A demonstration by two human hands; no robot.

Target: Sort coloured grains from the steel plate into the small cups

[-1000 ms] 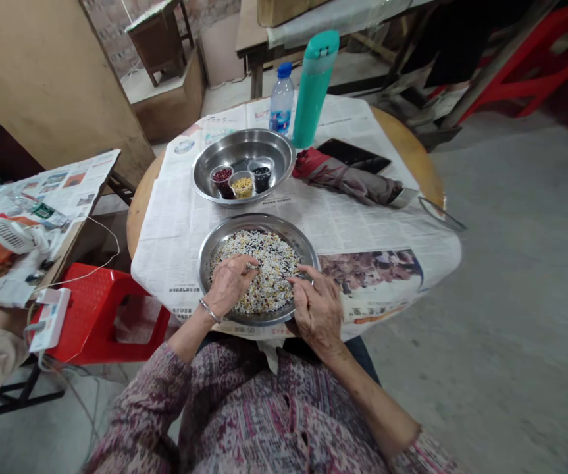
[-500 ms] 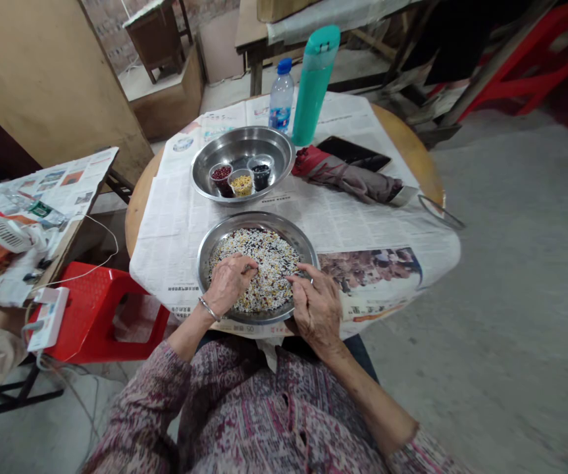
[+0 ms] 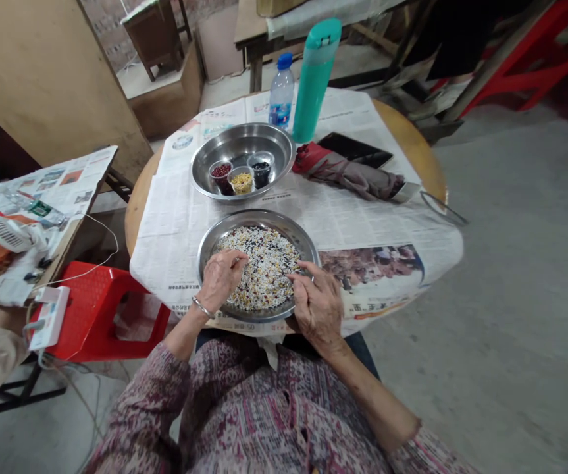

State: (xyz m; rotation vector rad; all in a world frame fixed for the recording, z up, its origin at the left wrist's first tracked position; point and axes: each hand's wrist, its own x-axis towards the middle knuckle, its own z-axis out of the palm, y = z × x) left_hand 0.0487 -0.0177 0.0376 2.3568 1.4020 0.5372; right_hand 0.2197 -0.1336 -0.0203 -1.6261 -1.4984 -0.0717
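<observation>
In the near steel basin [image 3: 205,241] lies a spread of mixed grains [image 3: 266,266]: white, yellow, dark red and black. My left hand [image 3: 220,280], a bracelet on its wrist, hovers over the basin's left side with thumb and fingers pinched together. Whatever the pinch holds is too small to make out. At the right rim, my right hand [image 3: 317,306] reaches over the grains, thumb and forefinger apart, nothing visible between them. Behind stands a second steel basin [image 3: 205,155] with three clear cups: red beans [image 3: 221,172], yellow kernels [image 3: 241,182] and black beans [image 3: 261,172].
Newspaper covers the round table [image 3: 165,224]. Beyond the basins stand a water bottle [image 3: 281,92] and a teal flask [image 3: 316,82]; a folded umbrella [image 3: 353,174] and a dark tablet-like object [image 3: 355,150] lie right. A red stool [image 3: 86,316] with a power strip [image 3: 49,319] is left.
My left hand has moved left and slightly away from the middle of the grains, its fingers still pinched. My right hand has barely moved.
</observation>
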